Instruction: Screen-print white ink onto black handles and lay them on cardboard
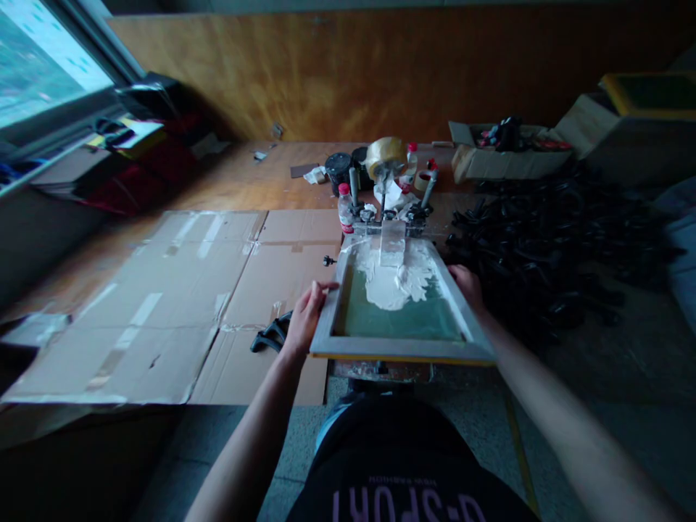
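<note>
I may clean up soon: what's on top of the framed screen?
The framed screen bears white paste and a pale translucent block; what lies directly under them is hidden.

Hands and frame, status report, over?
Left hand at left side of frame, right hand at right side. White paste inside frame. Black pile beside right hand.

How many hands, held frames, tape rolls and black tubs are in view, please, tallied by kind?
Hands: 2
Held frame: 1
Tape rolls: 2
Black tubs: 2
Total: 7
</note>
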{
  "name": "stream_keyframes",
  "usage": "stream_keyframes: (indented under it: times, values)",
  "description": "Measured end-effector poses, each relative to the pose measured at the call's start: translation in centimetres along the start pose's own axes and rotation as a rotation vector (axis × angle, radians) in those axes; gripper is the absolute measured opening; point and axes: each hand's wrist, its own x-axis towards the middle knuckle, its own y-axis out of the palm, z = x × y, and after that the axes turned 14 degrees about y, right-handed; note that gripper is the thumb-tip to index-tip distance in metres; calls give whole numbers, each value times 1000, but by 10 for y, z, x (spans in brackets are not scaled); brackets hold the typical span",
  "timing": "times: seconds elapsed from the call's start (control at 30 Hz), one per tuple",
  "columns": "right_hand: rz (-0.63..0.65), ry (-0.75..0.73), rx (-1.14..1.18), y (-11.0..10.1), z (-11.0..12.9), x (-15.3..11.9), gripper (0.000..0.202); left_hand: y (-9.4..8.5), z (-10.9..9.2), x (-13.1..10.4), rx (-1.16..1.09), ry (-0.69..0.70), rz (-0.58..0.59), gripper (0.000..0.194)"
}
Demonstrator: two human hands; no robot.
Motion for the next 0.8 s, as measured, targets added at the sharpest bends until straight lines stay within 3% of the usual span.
stream_keyframes:
  times: [0.07,0.13,0.2,0.3,0.37,0.47,0.57,0.73,0.8]
  values:
    - [-105,-13,36,-8,17,18,41,-5,31,-17,77,-122,30,59]
    - [-156,-97,37,-6,50,30,57,-4,60,-24,129,-187,15,65]
    - [-65,-198,-31,3,84,33,60,0,80,-24,175,-224,-2,69]
    - [160,-267,-158,16,110,16,23,2,93,-19,195,-257,-6,62]
    - [245,-348,-189,19,106,-4,13,1,94,-17,169,-279,-20,58]
    - [350,-583,-151,11,88,-29,23,-1,97,-17,134,-302,-29,56]
    - [457,-702,-97,3,80,-35,20,-3,105,-18,130,-285,15,62]
    - [244,-589,-114,15,82,-45,23,-5,113,-17,139,-254,47,70]
    - [260,-634,-123,20,80,-56,25,-4,112,-18,150,-257,41,70]
